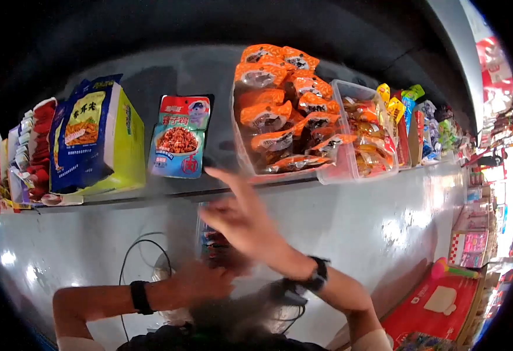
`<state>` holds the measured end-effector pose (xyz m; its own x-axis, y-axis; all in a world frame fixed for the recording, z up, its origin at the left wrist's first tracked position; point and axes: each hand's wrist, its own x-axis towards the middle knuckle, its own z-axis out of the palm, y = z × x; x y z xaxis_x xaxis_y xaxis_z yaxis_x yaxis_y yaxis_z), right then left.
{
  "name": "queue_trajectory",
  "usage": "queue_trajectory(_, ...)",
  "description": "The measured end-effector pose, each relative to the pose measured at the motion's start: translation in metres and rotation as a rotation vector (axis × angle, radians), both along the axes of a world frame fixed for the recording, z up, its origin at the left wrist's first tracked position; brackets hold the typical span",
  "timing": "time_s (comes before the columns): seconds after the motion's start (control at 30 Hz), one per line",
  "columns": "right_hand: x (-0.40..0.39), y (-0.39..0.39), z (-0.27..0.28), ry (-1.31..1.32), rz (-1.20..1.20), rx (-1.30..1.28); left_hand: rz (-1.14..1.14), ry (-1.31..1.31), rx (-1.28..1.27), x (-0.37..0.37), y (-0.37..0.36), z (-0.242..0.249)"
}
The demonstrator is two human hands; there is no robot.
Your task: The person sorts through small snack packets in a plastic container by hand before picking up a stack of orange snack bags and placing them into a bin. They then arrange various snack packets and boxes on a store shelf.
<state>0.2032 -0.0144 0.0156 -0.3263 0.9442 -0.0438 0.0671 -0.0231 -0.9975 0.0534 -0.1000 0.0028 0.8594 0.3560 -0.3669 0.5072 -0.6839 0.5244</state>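
My right hand point(242, 222) reaches up toward the shelf, index finger stretched out and nothing held in it. Its fingertip is close by the lower right corner of a blue and red snack pouch point(177, 137), which lies on the shelf with a picture of a bowl of food on it. Lower down, my left hand point(204, 286) is smeared by motion, its fingers partly hidden. Just above it is a clear container point(201, 225) with dark, colourful packets inside, partly covered by my right hand.
A blue and yellow snack box point(101, 140) and red packets point(43, 146) stand left on the shelf point(221, 105). To the right are a clear bin of orange packets point(268, 111) and a smaller clear tub point(365, 134). A black cable point(125, 263) and a red box point(432, 304) are lower down.
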Motion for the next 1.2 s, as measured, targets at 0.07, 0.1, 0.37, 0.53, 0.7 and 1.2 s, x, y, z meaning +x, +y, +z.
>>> queue_trajectory(0.07, -0.012, 0.013, -0.007, 0.043, -0.036, -0.061, -0.141, -0.072, 0.065, -0.024, 0.003, -0.005)
queue_trajectory(0.1, -0.015, 0.024, -0.005, 0.124, -0.017, -0.244, 0.218, -0.253, 0.254, -0.036, 0.012, -0.004)
queue_trajectory(0.37, -0.031, 0.043, -0.020, 0.348, -0.166, -0.450, 0.810, -0.187, 0.568, -0.051, 0.071, -0.012)
queue_trajectory(0.53, -0.029, 0.041, -0.003, 0.187, -0.190, -0.376, 0.732, -0.287, 0.587, -0.055, 0.058, -0.019)
queue_trajectory(0.7, -0.035, 0.045, -0.030, -0.443, -0.042, 0.098, 0.686, -0.413, 0.518, -0.067, 0.046, -0.023)
queue_trajectory(1.2, 0.075, -0.107, 0.007, -0.381, 0.307, 0.152, 0.579, -0.676, -0.004, -0.054, -0.016, 0.018)
